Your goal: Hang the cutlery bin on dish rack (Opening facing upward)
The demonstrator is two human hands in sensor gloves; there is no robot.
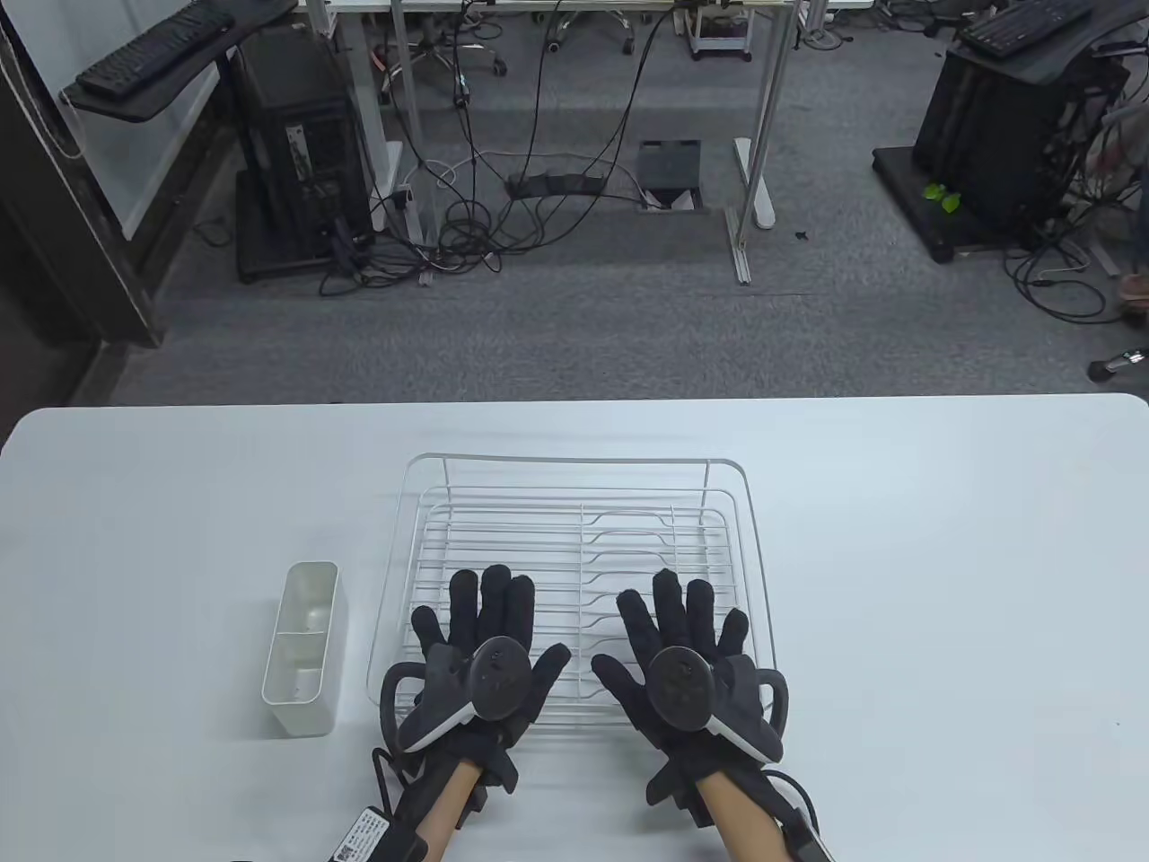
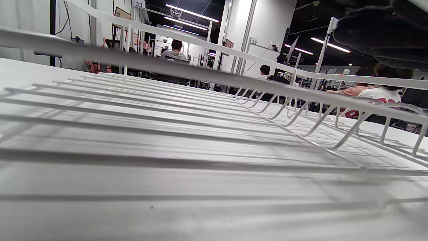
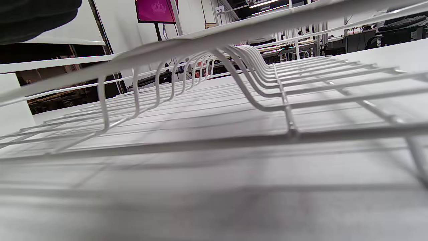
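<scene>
Both gloved hands, left hand point(image 1: 480, 664) and right hand point(image 1: 687, 669), are lying flat with fingers spread over the near edge of the white wire dish rack point(image 1: 574, 557), holding nothing. The pale rectangular plastic cutlery bin point(image 1: 303, 646) is sitting upright (opening up) just left of the rack, near the white table's point(image 1: 942, 584) front edge. A clumsy grab could be tipping it over. Only the table view is showing the bin; wrist views show rack wires.

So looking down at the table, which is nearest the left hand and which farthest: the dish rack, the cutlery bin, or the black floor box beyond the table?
1. Dish rack: the left hand is spread over its near-left part.
2. Cutlery bin: on the table, left of that hand.
3. Black floor box: far off, beyond the table.
</scene>
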